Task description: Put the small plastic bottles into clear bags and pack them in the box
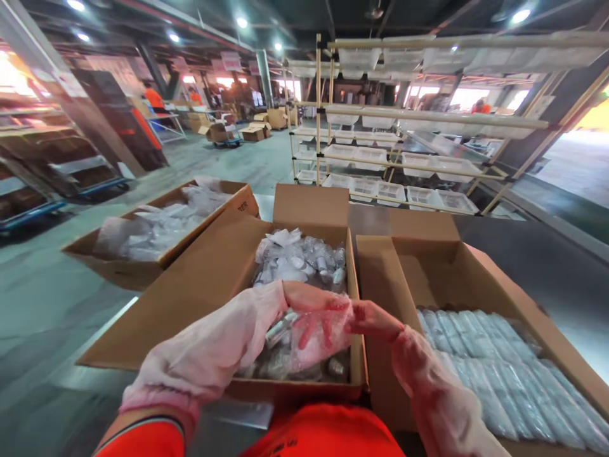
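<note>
Head view: a bubble-wrap pouch is held over an open cardboard box — its edge pinched by the right hand, the spread fingers of the left hand seen through it.

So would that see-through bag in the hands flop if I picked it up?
Probably floppy: the clear bag looks wrinkled and soft-edged. Likely light, too: part of the left hand shows through it.

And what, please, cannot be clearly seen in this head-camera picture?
Head view: whether the left hand is inside or behind the bubble-wrap bag; cloudy film blurs it.
Head view: bottom of the middle box; wrapped items cover it.
Head view: right box's near right corner; picture edge cuts it off.
</note>
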A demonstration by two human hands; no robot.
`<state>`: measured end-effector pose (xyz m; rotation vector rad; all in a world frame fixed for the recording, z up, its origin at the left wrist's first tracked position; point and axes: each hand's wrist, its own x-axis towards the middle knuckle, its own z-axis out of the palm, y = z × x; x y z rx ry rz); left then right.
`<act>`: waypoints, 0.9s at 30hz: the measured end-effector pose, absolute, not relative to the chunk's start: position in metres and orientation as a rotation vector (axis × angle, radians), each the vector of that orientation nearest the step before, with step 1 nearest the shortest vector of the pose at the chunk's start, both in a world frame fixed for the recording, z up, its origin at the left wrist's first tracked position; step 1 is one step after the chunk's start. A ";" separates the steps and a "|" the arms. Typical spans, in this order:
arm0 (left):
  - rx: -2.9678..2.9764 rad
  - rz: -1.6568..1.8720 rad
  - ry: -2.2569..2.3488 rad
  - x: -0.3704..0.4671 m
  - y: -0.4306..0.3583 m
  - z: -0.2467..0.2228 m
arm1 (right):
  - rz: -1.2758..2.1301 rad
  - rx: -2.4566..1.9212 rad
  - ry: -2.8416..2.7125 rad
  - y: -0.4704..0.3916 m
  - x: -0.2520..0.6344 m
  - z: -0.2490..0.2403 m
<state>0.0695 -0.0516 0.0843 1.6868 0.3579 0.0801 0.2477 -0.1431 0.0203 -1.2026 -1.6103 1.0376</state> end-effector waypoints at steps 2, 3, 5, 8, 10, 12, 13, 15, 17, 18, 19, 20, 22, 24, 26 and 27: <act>1.737 -0.041 0.290 0.065 -0.046 0.098 | 1.173 -1.185 -1.496 -0.139 0.239 0.005; 1.762 -0.095 0.275 0.059 -0.041 0.104 | 1.149 -1.194 -1.440 -0.139 0.235 0.000; 1.760 -0.043 0.285 0.040 -0.030 0.111 | 1.026 -1.210 -1.338 -0.143 0.231 -0.003; 1.625 0.453 0.301 0.016 -0.020 0.101 | 0.814 -1.216 -1.122 -0.145 0.237 0.003; 1.503 0.762 0.306 0.014 -0.024 0.078 | 0.691 -1.212 -1.000 -0.143 0.240 0.007; 1.428 0.768 0.303 0.025 -0.038 0.049 | 0.623 -1.204 -0.943 -0.139 0.239 0.009; 1.382 0.667 0.290 0.033 -0.046 0.035 | 0.603 -1.201 -0.930 -0.138 0.237 0.009; 1.323 0.652 0.380 0.049 -0.061 0.012 | 0.617 -1.188 -0.948 -0.138 0.233 0.011; 1.276 0.773 0.495 0.059 -0.070 0.002 | 0.706 -1.170 -1.024 -0.144 0.231 0.014; 1.259 0.830 0.535 0.061 -0.071 0.002 | 0.783 -1.163 -1.081 -0.147 0.231 0.016; 1.253 0.867 0.557 0.061 -0.070 0.003 | 0.864 -1.158 -1.138 -0.152 0.232 0.018; 1.270 0.867 0.554 0.059 -0.068 0.005 | 0.929 -1.167 -1.182 -0.156 0.233 0.019; 1.401 0.799 0.496 0.053 -0.062 0.010 | 0.985 -1.217 -1.207 -0.162 0.235 0.020; 1.579 0.730 0.445 0.048 -0.056 0.011 | 0.959 -1.264 -1.166 -0.165 0.237 0.017; 1.694 0.689 0.429 0.045 -0.053 0.008 | 0.888 -1.266 -1.217 -0.165 0.238 0.014; 1.712 0.703 0.447 0.045 -0.051 0.006 | 0.840 -1.250 -1.275 -0.164 0.238 0.012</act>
